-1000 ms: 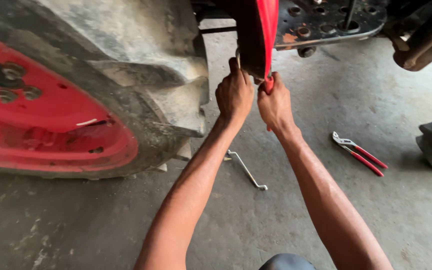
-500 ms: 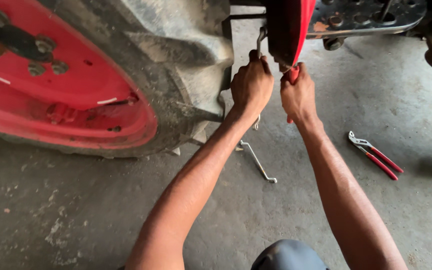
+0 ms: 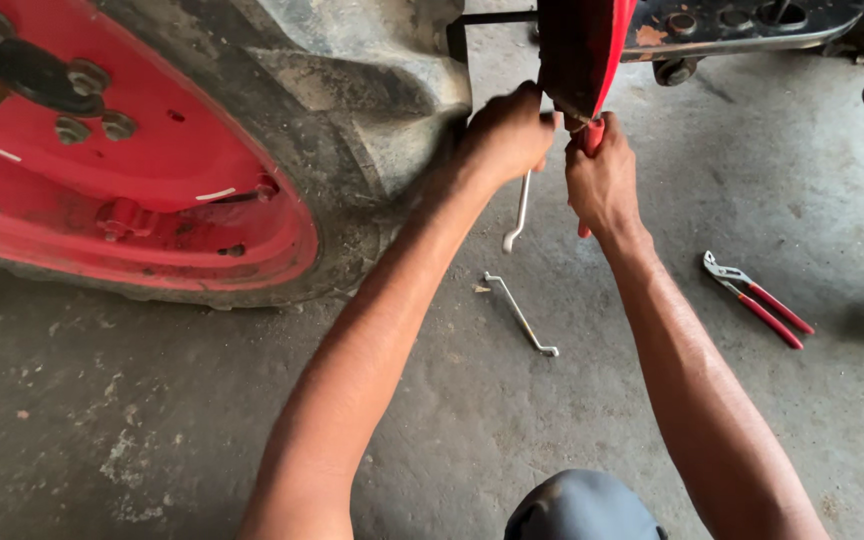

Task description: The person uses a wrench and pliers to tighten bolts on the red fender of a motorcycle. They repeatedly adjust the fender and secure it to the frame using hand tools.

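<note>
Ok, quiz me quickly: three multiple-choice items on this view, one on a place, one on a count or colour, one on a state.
1. Where do the red-handled pliers lie?
A. on the floor, right of the right arm
B. on top of the tyre
C. in the left hand

2. How many offset wrenches show?
A. none
B. two
C. five

3. What is the right hand doing?
A. resting flat on the floor
B. hanging open in the air
C. closed round a red-handled tool under the red panel

Key: 1 A, the pliers sit on the concrete floor apart from both hands. 2 B, one wrench on the floor, another wrench hangs from the left hand. 3 C, its fingers wrap the red grip.
</note>
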Demonstrator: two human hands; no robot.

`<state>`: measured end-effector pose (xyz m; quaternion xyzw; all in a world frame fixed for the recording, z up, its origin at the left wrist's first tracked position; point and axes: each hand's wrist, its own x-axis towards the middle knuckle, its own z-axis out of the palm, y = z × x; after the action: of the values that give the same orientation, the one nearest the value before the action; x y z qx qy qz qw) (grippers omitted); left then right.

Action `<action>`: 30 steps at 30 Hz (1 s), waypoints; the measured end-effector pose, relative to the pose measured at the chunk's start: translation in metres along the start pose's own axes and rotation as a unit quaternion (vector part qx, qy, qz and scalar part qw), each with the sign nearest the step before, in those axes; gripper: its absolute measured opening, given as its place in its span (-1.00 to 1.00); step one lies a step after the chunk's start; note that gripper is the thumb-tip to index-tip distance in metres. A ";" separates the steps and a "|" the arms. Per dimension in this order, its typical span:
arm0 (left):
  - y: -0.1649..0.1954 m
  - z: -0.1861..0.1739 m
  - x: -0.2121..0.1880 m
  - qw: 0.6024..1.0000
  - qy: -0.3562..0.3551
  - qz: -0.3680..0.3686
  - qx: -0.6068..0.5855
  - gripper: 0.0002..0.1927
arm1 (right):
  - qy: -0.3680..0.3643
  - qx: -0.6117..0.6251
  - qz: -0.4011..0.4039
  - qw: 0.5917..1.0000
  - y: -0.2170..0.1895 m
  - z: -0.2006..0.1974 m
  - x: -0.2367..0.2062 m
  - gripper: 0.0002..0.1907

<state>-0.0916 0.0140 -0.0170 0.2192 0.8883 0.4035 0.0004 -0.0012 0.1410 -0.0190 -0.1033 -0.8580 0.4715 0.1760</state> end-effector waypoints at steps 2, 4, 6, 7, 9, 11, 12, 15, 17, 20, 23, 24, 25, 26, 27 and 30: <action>-0.006 0.019 -0.006 0.994 0.078 0.049 0.051 -0.62 | 0.010 -0.008 -0.014 1.000 0.003 0.000 0.001 -0.78; -0.008 0.036 -0.009 0.992 0.118 0.048 0.024 -0.56 | 0.028 -0.041 -0.066 0.997 0.007 0.001 0.004 -0.74; -0.008 0.049 -0.009 0.985 0.159 0.056 0.017 -0.50 | 0.033 -0.053 -0.082 0.995 0.013 -0.001 0.006 -0.74; -0.007 0.052 -0.010 0.981 0.180 0.066 0.025 -0.47 | 0.035 -0.059 -0.090 0.994 0.015 -0.001 0.007 -0.74; -0.005 0.052 -0.013 0.972 0.214 0.082 0.046 -0.45 | 0.035 -0.061 -0.099 0.993 0.020 -0.001 0.009 -0.75; -0.002 0.046 -0.019 0.963 0.243 0.098 0.068 -0.45 | 0.041 -0.070 -0.101 0.992 0.022 -0.001 0.010 -0.77; 0.001 0.043 -0.024 0.968 0.228 0.084 0.057 -0.47 | 0.045 -0.079 -0.100 0.991 0.022 -0.001 0.010 -0.78; 0.009 0.033 -0.033 0.979 0.192 0.054 0.032 -0.59 | 0.037 -0.077 -0.089 0.992 0.020 -0.001 0.009 -0.79; 0.011 0.024 -0.034 0.981 0.184 0.052 0.028 -0.72 | 0.031 -0.066 -0.087 0.994 0.018 0.000 0.007 -0.80; 0.008 0.013 -0.028 0.991 0.131 0.038 0.004 -0.75 | 0.034 -0.056 -0.096 0.993 0.018 0.000 0.006 -0.80; 0.002 0.012 -0.021 0.988 0.108 0.103 0.042 -0.79 | 0.027 -0.046 -0.094 0.994 0.019 0.001 0.007 -0.78; 0.000 0.015 -0.020 0.992 0.089 0.077 0.034 -0.74 | 0.025 -0.048 -0.083 0.995 0.018 0.001 0.006 -0.77; -0.002 0.020 -0.019 0.996 0.070 0.055 0.025 -0.67 | 0.025 -0.050 -0.073 0.996 0.017 0.001 0.007 -0.77; -0.003 0.025 -0.019 0.998 0.050 0.033 0.016 -0.60 | 0.027 -0.049 -0.079 0.995 0.015 0.001 0.006 -0.77; -0.004 0.031 -0.016 0.998 0.062 0.018 0.006 -0.62 | 0.030 -0.048 -0.085 0.995 0.013 0.001 0.006 -0.77; -0.005 0.048 -0.007 0.991 0.134 0.014 -0.024 -0.65 | 0.025 -0.033 -0.049 0.998 0.000 0.001 0.002 -0.76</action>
<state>-0.0790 0.0426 -0.0544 0.1755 0.8672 0.4506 -0.1186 -0.0037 0.1415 -0.0193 -0.0789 -0.8723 0.4311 0.2170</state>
